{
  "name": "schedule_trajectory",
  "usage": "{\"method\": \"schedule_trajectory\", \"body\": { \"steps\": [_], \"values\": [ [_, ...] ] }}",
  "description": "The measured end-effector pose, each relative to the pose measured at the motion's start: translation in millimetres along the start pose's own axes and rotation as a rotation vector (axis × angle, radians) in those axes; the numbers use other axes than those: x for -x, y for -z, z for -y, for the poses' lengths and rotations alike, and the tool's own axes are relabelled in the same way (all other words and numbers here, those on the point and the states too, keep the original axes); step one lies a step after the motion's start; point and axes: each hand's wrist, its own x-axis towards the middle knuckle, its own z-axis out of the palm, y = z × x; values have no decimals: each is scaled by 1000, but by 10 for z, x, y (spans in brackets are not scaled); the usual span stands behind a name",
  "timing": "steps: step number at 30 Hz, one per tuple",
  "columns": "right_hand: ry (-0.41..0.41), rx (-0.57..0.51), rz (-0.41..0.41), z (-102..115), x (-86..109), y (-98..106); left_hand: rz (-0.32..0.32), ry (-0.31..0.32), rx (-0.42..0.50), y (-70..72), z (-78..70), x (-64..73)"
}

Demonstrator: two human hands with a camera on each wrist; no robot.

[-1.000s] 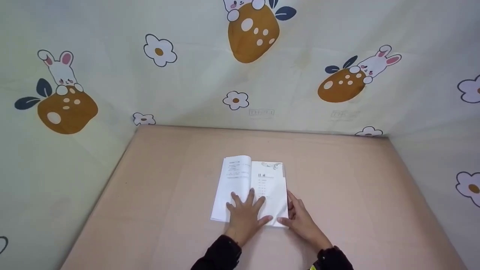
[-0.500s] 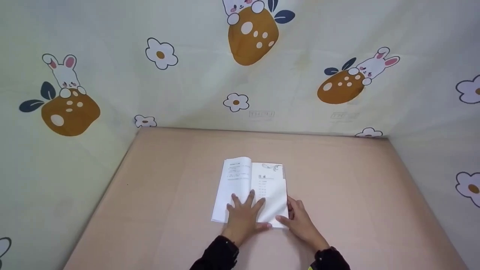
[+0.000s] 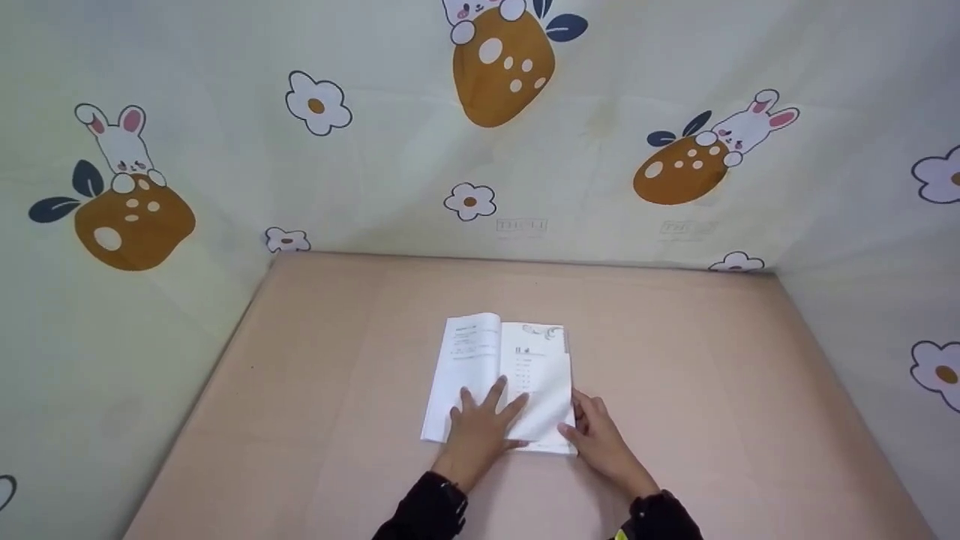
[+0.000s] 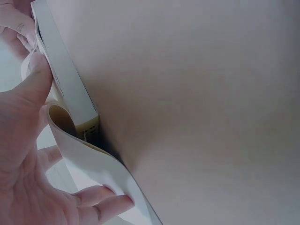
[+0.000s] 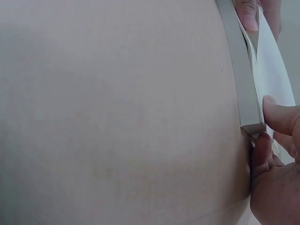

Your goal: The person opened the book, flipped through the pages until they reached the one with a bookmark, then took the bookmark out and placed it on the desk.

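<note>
An open paperback book lies flat on the table, a printed list on its right page and a curved stack of pages at left. My left hand rests spread across the gutter, fingers fairly straight. Its thumb is at the bottom edge of the right page, against a slightly lifted leaf in the right wrist view. My right hand grips the book's lower right edge. Its thumb lies on the page and its fingers are at the side and underneath. The left wrist view shows the thick page block end-on.
The book lies on a tan-covered table. Pale fabric walls printed with rabbits and flowers enclose it at the back and both sides. Dark sleeves cover my forearms.
My left thumb has drawn in leftward along the bottom edge and the right page's lower edge has risen slightly. The right thumb has shifted a little upward. The book stays in place.
</note>
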Motion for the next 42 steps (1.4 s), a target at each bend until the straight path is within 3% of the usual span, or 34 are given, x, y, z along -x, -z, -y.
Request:
{"method": "schedule_trajectory", "body": {
  "steps": [5, 14, 23, 27, 35, 42],
  "values": [
    [12, 3, -4, 3, 9, -14, -9, 13, 40, -10, -4, 10],
    [-7, -23, 17, 21, 24, -19, 15, 140, 195, -6, 9, 20],
    [14, 9, 6, 14, 12, -9, -102, 241, 331, 17, 57, 112],
    [10, -4, 6, 13, 6, -12, -119, 308, 371, 42, 86, 132],
    [1, -15, 16, 2, 3, -10, -58, 445, 483, 67, 154, 164],
    [-14, -12, 17, 3, 2, -1, -19, 514, 441, 63, 320, 260]
  ]
}}
